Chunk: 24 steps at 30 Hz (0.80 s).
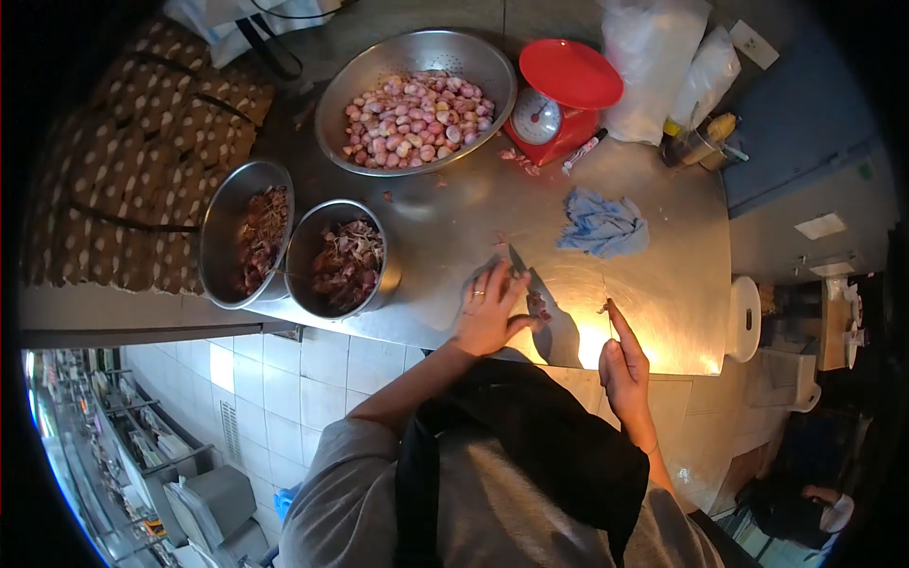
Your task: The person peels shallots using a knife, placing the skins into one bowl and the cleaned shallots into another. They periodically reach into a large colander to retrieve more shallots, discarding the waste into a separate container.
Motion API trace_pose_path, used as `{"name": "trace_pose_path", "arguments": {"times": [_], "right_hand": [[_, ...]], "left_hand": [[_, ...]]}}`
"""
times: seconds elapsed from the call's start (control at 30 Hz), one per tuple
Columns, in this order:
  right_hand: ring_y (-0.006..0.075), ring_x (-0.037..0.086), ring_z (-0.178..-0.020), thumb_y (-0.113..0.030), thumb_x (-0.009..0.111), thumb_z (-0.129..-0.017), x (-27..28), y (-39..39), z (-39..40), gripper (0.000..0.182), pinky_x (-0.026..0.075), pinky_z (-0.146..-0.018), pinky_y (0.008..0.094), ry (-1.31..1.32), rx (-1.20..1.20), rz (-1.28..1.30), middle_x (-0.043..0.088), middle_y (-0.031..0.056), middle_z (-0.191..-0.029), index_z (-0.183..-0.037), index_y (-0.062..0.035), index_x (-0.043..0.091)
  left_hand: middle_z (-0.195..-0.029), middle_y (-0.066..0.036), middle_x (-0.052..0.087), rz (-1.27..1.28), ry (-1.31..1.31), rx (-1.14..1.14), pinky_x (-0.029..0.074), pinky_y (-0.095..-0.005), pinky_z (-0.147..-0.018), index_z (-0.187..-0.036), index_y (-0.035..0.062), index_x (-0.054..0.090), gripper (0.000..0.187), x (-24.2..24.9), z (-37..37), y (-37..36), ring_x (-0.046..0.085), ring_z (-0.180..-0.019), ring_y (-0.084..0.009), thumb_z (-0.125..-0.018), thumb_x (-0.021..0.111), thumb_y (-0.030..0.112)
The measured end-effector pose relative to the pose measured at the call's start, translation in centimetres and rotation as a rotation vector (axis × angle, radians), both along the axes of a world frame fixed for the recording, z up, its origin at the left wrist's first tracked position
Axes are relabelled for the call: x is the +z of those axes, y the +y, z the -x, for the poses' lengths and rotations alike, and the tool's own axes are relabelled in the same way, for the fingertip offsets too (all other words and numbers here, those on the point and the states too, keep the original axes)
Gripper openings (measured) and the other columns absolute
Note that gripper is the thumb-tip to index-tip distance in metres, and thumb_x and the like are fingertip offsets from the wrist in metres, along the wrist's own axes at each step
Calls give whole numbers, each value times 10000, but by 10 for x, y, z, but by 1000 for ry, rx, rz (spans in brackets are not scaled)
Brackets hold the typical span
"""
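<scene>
My left hand (490, 305) is on or just over the steel table (454, 227), its fingers spread, with a ring on one finger. Small purplish peelings (538, 305) lie close to its thumb. Near the front edge my right hand (625, 364) is closed round a small knife (606, 289), its thin blade pointing away from me; a scrap clings near the index fingertip. A large steel colander (331, 118) holds peeled shallots (417, 118). Two steel pots (213, 227), (391, 275) at the left contain skins and shallot scraps.
A red scale (573, 76) stands behind, beside white plastic bags (649, 71). A crumpled blue cloth (603, 224) lies right of centre. Utensils stand in a container (689, 147) at the back right. Stacked egg trays (133, 170) are at the left. Another person (786, 511) is at lower right.
</scene>
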State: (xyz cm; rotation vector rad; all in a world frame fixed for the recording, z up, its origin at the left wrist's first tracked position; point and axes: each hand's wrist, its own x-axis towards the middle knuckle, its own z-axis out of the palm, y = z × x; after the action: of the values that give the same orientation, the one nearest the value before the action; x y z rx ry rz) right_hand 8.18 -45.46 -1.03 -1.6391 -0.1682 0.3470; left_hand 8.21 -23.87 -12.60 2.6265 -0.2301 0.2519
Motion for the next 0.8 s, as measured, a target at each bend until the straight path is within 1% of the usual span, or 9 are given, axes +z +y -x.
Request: {"name": "trace_pose_path", "arguments": {"times": [0.2, 0.27, 0.3, 0.4, 0.43, 0.5, 0.57, 0.7, 0.8], "right_hand": [[16, 310, -460, -199, 409, -921, 5, -3, -3, 431, 279, -425, 172, -2, 53, -53, 479, -32, -656, -1310, -31, 335], [19, 289, -434, -218, 412, -920, 5, -2, -1, 453, 256, -409, 171, -30, 27, -40, 385, -48, -562, -1314, -17, 316], [20, 278, -421, -227, 414, -919, 4, -3, 0, 464, 245, -401, 170, -44, 14, -33, 338, -56, -515, -1315, -10, 306], [22, 279, -419, -223, 408, -922, 2, -12, 4, 459, 252, -401, 170, -75, -8, 0, 342, -53, -517, -1316, -12, 306], [23, 280, -421, -204, 400, -923, 3, -14, 5, 447, 254, -399, 171, -66, -15, 1, 346, -50, -519, -1317, -15, 307], [24, 282, -423, -189, 395, -923, -2, -19, 6, 439, 254, -400, 171, -77, -34, 17, 349, -48, -521, -1316, -14, 308], [24, 283, -424, -173, 389, -922, -2, -21, 7, 432, 254, -400, 170, -75, -38, 16, 350, -48, -522, -1315, -12, 309], [25, 283, -427, -147, 379, -919, -6, -24, 4, 428, 250, -403, 171, -84, -35, -16, 355, -46, -527, -1314, -4, 304], [23, 317, -456, -147, 395, -914, -7, -29, 2, 428, 286, -425, 173, -79, -30, -44, 501, 4, -852, -1311, -8, 316]], "left_hand": [[-1390, -207, 118, 43, 60, -290, 166, -539, -1005, -1295, 199, 363, 714, 17, -3, -34, 161, -1233, -469, -666, 659, 363], [-1404, -186, 98, -40, 36, -377, 166, -547, -1002, -1300, 211, 356, 707, 20, -5, -50, 152, -1238, -470, -669, 654, 322], [-1393, -154, 169, -92, -94, -342, 185, -530, -1005, -1239, 188, 441, 579, 7, -8, -57, 186, -1243, -436, -689, 620, 224], [-1356, -140, 258, 6, -104, -214, 210, -513, -1004, -1120, 159, 540, 420, -26, -25, -65, 236, -1235, -395, -703, 579, 144], [-1307, -135, 329, -43, -103, -142, 227, -499, -1002, -992, 127, 587, 279, -25, -33, -61, 284, -1217, -348, -714, 564, 136], [-1294, -131, 340, -194, -180, 40, 231, -498, -1000, -949, 110, 570, 226, -17, -57, -40, 305, -1198, -335, -729, 563, 162], [-1255, -131, 368, -153, -264, 184, 264, -506, -965, -922, 96, 553, 190, 3, -68, -20, 335, -1162, -325, -750, 559, 178], [-1085, -131, 450, -51, -173, 262, 338, -482, -851, -884, 94, 536, 149, -16, -84, 11, 417, -1031, -329, -776, 555, 195], [-902, -123, 496, -37, -127, 283, 398, -439, -723, -828, 87, 529, 139, -24, -90, 20, 490, -862, -327, -790, 555, 218]]}}
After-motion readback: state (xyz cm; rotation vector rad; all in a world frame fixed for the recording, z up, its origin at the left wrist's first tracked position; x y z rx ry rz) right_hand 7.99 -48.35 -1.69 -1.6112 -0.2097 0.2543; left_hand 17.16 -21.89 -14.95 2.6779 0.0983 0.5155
